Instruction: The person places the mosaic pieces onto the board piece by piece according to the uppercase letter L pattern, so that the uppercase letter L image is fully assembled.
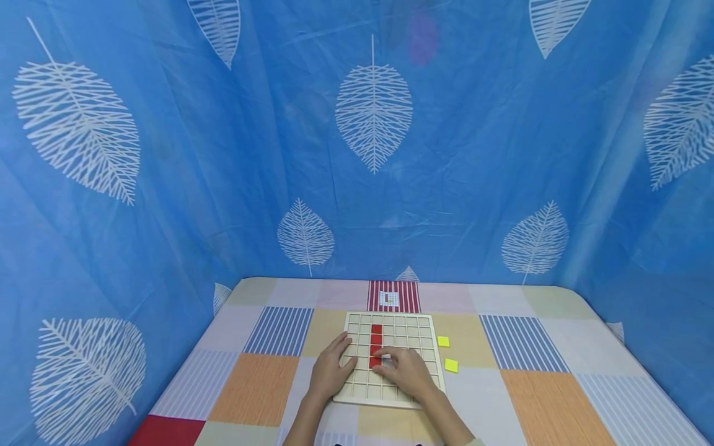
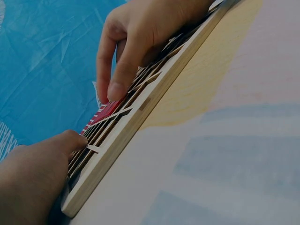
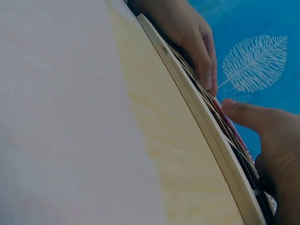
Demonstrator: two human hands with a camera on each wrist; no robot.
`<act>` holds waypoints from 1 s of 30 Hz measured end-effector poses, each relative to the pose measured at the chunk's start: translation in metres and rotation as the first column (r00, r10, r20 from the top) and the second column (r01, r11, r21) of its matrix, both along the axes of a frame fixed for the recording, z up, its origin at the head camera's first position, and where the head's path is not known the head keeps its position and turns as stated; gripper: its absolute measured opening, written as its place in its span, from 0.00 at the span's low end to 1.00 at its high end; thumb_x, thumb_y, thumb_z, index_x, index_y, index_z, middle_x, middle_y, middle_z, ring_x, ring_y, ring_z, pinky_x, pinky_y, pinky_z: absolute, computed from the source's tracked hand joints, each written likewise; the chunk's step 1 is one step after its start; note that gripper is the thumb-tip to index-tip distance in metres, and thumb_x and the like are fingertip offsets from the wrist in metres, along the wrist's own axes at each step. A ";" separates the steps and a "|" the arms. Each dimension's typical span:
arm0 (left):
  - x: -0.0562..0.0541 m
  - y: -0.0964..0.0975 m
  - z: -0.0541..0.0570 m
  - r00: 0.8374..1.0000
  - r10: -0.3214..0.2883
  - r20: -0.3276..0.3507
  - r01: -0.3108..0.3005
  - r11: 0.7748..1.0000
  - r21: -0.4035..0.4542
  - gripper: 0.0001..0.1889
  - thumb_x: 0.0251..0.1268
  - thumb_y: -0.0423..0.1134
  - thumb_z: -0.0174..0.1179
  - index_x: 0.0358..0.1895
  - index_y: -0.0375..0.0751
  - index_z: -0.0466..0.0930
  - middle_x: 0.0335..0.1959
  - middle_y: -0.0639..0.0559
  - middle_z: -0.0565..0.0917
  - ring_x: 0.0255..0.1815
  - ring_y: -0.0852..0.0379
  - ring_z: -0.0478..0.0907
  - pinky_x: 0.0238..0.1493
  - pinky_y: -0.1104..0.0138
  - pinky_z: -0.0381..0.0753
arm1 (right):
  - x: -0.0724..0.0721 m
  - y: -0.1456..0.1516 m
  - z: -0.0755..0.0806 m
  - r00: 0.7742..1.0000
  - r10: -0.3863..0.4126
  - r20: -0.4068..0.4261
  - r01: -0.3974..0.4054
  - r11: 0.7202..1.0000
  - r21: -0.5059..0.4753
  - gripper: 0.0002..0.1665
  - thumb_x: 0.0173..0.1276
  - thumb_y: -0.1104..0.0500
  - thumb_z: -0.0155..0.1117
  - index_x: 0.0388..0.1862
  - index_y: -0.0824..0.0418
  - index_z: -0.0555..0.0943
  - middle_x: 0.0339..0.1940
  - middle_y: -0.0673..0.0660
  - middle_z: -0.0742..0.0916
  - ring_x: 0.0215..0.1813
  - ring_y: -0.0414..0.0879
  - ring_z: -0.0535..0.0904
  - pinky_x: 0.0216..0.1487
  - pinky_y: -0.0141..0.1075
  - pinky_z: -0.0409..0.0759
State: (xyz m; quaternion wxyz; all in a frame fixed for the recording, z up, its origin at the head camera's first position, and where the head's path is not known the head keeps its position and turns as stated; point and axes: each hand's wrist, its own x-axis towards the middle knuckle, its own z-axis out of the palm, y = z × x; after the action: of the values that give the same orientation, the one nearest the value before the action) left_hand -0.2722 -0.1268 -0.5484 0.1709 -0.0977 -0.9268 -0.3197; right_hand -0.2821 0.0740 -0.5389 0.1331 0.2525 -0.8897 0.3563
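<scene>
A pale wooden grid board (image 1: 359,391) lies on the patterned cloth, with a column of red square tiles (image 1: 377,331) in its cells. My left hand (image 1: 330,371) rests on the board's left side, fingers extended and thumb over the grid. Over the near end of the column, my right hand (image 1: 409,373) has its thumb and forefinger at opposite edges of the lowest red tile (image 1: 375,362). In the left wrist view, the right hand (image 2: 136,42) points its fingertips down at the red tiles (image 2: 108,108).
Two yellow square tiles (image 1: 443,341) lie beside the board's right edge. Behind the board, a small card with a coloured grid (image 1: 388,299) lies on a red-striped patch. A blue curtain (image 1: 446,186) with white leaves surrounds the table.
</scene>
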 end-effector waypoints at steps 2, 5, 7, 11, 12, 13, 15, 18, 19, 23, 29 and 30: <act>0.000 0.000 0.000 1.000 0.003 -0.004 -0.003 1.000 -0.001 0.23 0.57 0.44 0.60 0.55 0.37 0.76 0.61 0.46 0.72 0.59 0.44 0.71 0.55 0.52 0.72 | 0.001 0.003 0.003 1.000 0.003 0.025 -0.002 0.999 -0.036 0.16 0.53 0.45 0.70 0.38 0.50 0.85 0.07 0.38 0.61 0.13 0.30 0.51 0.14 0.26 0.55; 0.000 0.000 0.001 1.000 0.006 -0.002 -0.006 1.000 0.008 0.23 0.57 0.44 0.60 0.55 0.37 0.76 0.61 0.46 0.72 0.60 0.44 0.70 0.56 0.52 0.72 | 0.000 0.011 0.006 0.999 -0.010 0.049 0.014 0.997 -0.077 0.14 0.54 0.46 0.70 0.38 0.50 0.85 0.07 0.38 0.62 0.12 0.30 0.51 0.12 0.25 0.54; -0.001 0.000 0.001 1.000 0.006 0.001 -0.006 1.000 0.012 0.23 0.57 0.44 0.59 0.55 0.37 0.76 0.62 0.46 0.72 0.60 0.44 0.70 0.56 0.53 0.72 | -0.002 0.019 0.010 0.998 -0.032 0.045 0.037 0.995 -0.096 0.13 0.54 0.48 0.70 0.38 0.49 0.85 0.07 0.39 0.62 0.12 0.31 0.51 0.12 0.25 0.54; -0.001 0.000 0.002 1.000 0.004 -0.003 -0.004 1.000 0.015 0.23 0.57 0.44 0.59 0.55 0.37 0.76 0.61 0.45 0.72 0.60 0.44 0.70 0.56 0.53 0.71 | -0.009 0.040 0.015 0.995 -0.101 0.010 0.101 0.987 -0.121 0.12 0.53 0.51 0.71 0.38 0.49 0.84 0.07 0.39 0.62 0.13 0.31 0.51 0.13 0.25 0.53; -0.002 0.000 0.002 1.000 0.005 -0.005 -0.005 1.000 0.013 0.23 0.57 0.44 0.59 0.55 0.37 0.76 0.61 0.45 0.72 0.60 0.44 0.70 0.56 0.53 0.71 | -0.011 0.046 0.016 0.993 -0.117 -0.004 0.116 0.985 -0.127 0.13 0.53 0.52 0.72 0.39 0.49 0.84 0.07 0.39 0.62 0.13 0.31 0.51 0.13 0.26 0.53; -0.002 0.000 0.002 1.000 0.007 -0.008 -0.007 1.000 0.011 0.23 0.57 0.44 0.60 0.55 0.37 0.76 0.61 0.45 0.72 0.60 0.44 0.70 0.56 0.53 0.72 | -0.013 0.052 0.017 0.991 -0.133 -0.014 0.130 0.983 -0.131 0.13 0.53 0.52 0.72 0.40 0.50 0.84 0.08 0.38 0.62 0.13 0.31 0.52 0.12 0.26 0.53; -0.002 0.000 0.002 1.000 0.011 -0.006 -0.011 1.000 0.017 0.23 0.57 0.44 0.60 0.55 0.37 0.76 0.61 0.46 0.72 0.60 0.44 0.70 0.57 0.53 0.71 | -0.017 0.065 0.017 0.987 -0.159 -0.037 0.153 0.979 -0.138 0.15 0.53 0.53 0.72 0.41 0.52 0.84 0.08 0.38 0.62 0.13 0.31 0.52 0.12 0.26 0.54; -0.002 0.000 0.000 1.000 0.013 0.000 -0.013 1.000 0.018 0.23 0.57 0.45 0.60 0.55 0.37 0.76 0.61 0.46 0.72 0.60 0.44 0.70 0.57 0.53 0.71 | -0.022 0.083 0.015 0.979 -0.198 -0.050 0.190 0.973 -0.135 0.17 0.54 0.54 0.72 0.43 0.55 0.84 0.08 0.39 0.62 0.13 0.32 0.52 0.12 0.27 0.55; -0.002 0.000 0.000 1.000 0.012 0.002 -0.012 1.000 0.017 0.23 0.57 0.45 0.60 0.55 0.37 0.76 0.61 0.46 0.72 0.60 0.44 0.70 0.57 0.53 0.71 | -0.024 0.089 0.013 0.977 -0.209 -0.046 0.202 0.971 -0.128 0.17 0.54 0.54 0.71 0.43 0.56 0.84 0.08 0.40 0.62 0.13 0.32 0.52 0.11 0.27 0.55; -0.002 0.001 -0.001 1.000 0.007 0.004 -0.008 1.000 0.014 0.23 0.57 0.44 0.59 0.55 0.37 0.76 0.61 0.46 0.72 0.60 0.44 0.70 0.56 0.52 0.71 | -0.028 0.110 0.006 0.962 -0.270 0.043 0.273 0.958 -0.088 0.22 0.54 0.52 0.71 0.47 0.57 0.82 0.08 0.43 0.63 0.12 0.35 0.53 0.11 0.27 0.55; -0.001 0.002 -0.001 1.000 0.018 0.009 -0.018 1.000 0.009 0.23 0.57 0.44 0.60 0.55 0.38 0.76 0.61 0.46 0.72 0.60 0.45 0.70 0.57 0.53 0.71 | -0.032 0.127 -0.003 0.918 -0.347 0.191 0.354 0.935 -0.004 0.28 0.55 0.48 0.69 0.53 0.58 0.79 0.09 0.47 0.65 0.14 0.39 0.56 0.14 0.28 0.57; -0.001 0.002 -0.001 1.000 0.020 0.014 -0.021 1.000 0.010 0.23 0.57 0.44 0.60 0.55 0.38 0.76 0.61 0.47 0.72 0.60 0.45 0.70 0.57 0.53 0.71 | -0.033 0.129 -0.004 0.914 -0.350 0.203 0.357 0.934 0.004 0.28 0.56 0.48 0.69 0.54 0.58 0.79 0.09 0.47 0.65 0.13 0.39 0.57 0.14 0.29 0.58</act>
State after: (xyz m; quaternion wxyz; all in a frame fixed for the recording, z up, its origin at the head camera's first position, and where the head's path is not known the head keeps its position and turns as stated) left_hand -0.2730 -0.1252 -0.5495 0.1684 -0.0852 -0.9273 -0.3232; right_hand -0.3148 0.2028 -0.5434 0.1092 0.0480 -0.9235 0.3647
